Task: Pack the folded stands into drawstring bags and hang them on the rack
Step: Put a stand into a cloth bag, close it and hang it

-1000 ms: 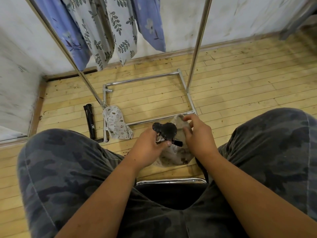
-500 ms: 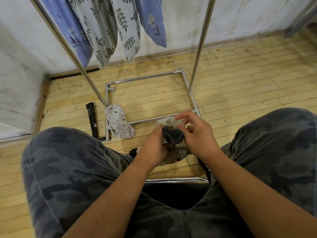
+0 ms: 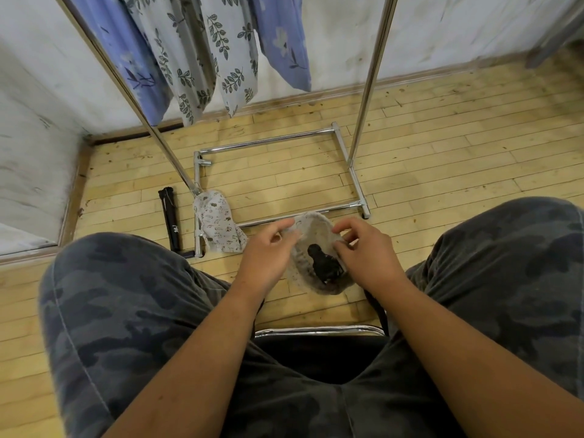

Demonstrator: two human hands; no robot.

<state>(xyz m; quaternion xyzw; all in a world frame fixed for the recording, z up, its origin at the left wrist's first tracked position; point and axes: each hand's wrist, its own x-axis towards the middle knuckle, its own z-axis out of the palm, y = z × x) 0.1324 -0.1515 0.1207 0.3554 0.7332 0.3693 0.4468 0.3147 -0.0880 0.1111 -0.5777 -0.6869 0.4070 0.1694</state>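
Observation:
Between my knees I hold a pale patterned drawstring bag (image 3: pixel 311 230) with its mouth spread wide. My left hand (image 3: pixel 268 257) pinches the left rim and my right hand (image 3: pixel 366 257) pinches the right rim. A black folded stand (image 3: pixel 324 265) lies inside the bag, its top showing through the opening. Another black folded stand (image 3: pixel 170 219) lies on the floor to the left. Beside it a second patterned drawstring bag (image 3: pixel 218 226) rests against the metal rack (image 3: pixel 368 80) base.
Several blue and leaf-print bags (image 3: pixel 202 58) hang from the rack above. The rack's chrome base frame (image 3: pixel 268 140) sits on the wooden floor ahead. I sit on a black chair with a chrome front edge (image 3: pixel 319 330). White walls close the left and far sides.
The stand has dropped down into the bag. My hands moved apart to the rim and spread the opening wide.

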